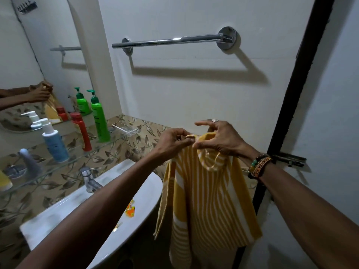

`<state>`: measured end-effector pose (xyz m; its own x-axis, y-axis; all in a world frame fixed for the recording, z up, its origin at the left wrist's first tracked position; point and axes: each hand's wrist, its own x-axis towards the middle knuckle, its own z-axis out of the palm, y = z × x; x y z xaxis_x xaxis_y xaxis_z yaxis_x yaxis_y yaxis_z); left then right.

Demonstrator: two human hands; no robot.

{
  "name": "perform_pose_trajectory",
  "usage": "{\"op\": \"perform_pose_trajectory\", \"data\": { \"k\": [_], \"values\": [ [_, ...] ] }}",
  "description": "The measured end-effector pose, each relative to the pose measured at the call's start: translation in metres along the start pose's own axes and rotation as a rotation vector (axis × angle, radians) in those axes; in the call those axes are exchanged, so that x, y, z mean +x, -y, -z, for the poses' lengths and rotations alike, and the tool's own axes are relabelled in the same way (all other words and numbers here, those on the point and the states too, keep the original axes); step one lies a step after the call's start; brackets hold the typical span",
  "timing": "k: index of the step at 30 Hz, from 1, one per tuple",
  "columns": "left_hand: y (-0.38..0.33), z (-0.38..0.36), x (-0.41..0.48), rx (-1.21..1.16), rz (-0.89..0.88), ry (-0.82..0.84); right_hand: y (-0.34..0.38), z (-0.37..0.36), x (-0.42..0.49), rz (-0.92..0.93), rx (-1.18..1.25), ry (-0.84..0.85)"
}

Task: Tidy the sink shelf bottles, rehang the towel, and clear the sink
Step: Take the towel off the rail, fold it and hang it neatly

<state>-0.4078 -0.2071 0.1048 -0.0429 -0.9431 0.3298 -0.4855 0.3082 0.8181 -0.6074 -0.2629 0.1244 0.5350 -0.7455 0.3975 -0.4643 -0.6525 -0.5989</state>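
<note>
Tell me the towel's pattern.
Yellow with thin white stripes: the towel, pinched at its top edge by the left hand and right hand, in the head view.

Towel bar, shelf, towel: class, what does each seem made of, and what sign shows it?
Towel bar: probably chromed metal, mirror-bright with a sharp highlight. Shelf: seemingly clear glass; the leaf tiles show through it. Towel: woven cloth, perhaps cotton; it hangs in soft folds, yellow with white stripes.

Both hands pinch top edge of yellow striped towel [204,191]: left hand [172,141], right hand [221,139]. Towel hangs below bare towel bar [167,41], beside sink [93,202].
</note>
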Motion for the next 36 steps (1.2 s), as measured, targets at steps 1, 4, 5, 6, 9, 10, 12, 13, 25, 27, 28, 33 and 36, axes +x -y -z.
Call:
{"op": "perform_pose_trajectory", "data": {
  "k": [1,4,5,6,9,10,12,13,25,27,28,33,36],
  "values": [
    [-0.006,-0.003,0.001,-0.001,-0.005,0.008,0.004,-0.003,0.001,0.007,-0.031,0.055],
    [-0.014,-0.006,0.002,-0.002,0.015,-0.007,0.007,-0.007,0.004,0.010,-0.068,0.093],
    [-0.013,-0.006,0.001,0.006,0.006,-0.012,0.007,-0.006,0.005,0.000,-0.060,0.087],
    [-0.011,-0.007,0.001,0.016,-0.012,-0.015,0.008,-0.004,0.005,-0.014,-0.045,0.093],
    [-0.003,-0.007,0.000,0.036,-0.061,-0.004,0.010,0.000,0.004,-0.049,-0.055,0.126],
    [0.000,-0.007,-0.001,0.025,-0.069,0.009,0.011,0.000,0.004,-0.058,-0.075,0.120],
    [0.008,-0.006,-0.001,-0.025,-0.073,0.048,0.012,0.001,0.004,-0.078,-0.119,0.065],
    [0.013,-0.006,-0.001,-0.044,-0.064,0.064,0.011,0.002,0.003,-0.084,-0.131,0.027],
    [0.070,-0.001,-0.023,0.171,0.054,0.024,-0.003,0.040,-0.006,-0.140,-0.037,-0.165],
    [0.074,0.001,-0.026,0.111,0.099,0.013,-0.005,0.047,-0.008,-0.151,-0.033,-0.182],
    [0.075,0.001,-0.027,0.085,0.118,0.005,-0.006,0.050,-0.008,-0.156,-0.032,-0.205],
    [0.077,0.004,-0.027,0.086,0.145,0.076,-0.010,0.058,-0.013,-0.168,-0.022,-0.261],
    [0.078,0.002,-0.028,0.223,0.119,0.063,-0.010,0.056,-0.014,-0.170,-0.031,-0.250]
  ]
}}
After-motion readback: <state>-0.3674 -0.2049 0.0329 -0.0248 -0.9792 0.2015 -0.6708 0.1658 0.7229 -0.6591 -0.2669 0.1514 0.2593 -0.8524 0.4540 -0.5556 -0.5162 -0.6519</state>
